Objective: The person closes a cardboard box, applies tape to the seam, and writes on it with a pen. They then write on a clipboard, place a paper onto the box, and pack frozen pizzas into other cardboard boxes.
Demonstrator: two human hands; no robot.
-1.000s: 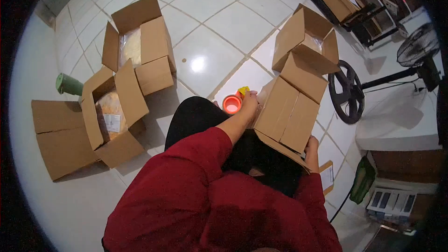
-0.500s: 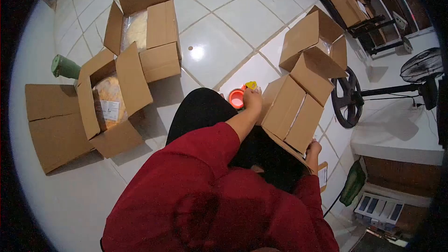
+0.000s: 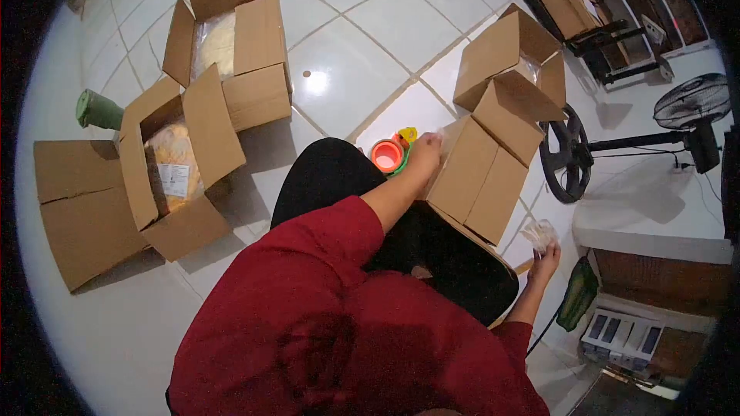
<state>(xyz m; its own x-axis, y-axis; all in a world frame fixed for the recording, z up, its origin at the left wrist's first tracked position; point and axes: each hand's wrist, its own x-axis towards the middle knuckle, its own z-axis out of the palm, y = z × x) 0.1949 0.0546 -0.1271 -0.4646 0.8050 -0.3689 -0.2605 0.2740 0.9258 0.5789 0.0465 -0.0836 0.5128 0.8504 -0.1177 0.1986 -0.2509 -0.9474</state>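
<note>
A closed-flap cardboard box (image 3: pixel 482 185) stands before my knees. My left hand (image 3: pixel 426 156) is at its left edge, beside an orange tape roll (image 3: pixel 386 156) on a dispenser with a yellow part (image 3: pixel 408 135); its fingertips are blurred, and any grip is unclear. To the right of the box, my right hand (image 3: pixel 544 260) holds a crumpled piece of clear plastic (image 3: pixel 541 234), raised off the floor.
Two open boxes with bagged contents, one upper (image 3: pixel 260 96) and one lower (image 3: pixel 185 235), stand at left near a green cylinder (image 3: pixel 100 110). Behind the closed box is another open box (image 3: pixel 487 62). A fan (image 3: pixel 690 102) and its round black base (image 3: pixel 566 154) lie at right.
My right hand has moved from the box's near right corner outward to the right, and the crumpled plastic now shows in it. My left hand has shifted from the yellow part toward the box edge.
</note>
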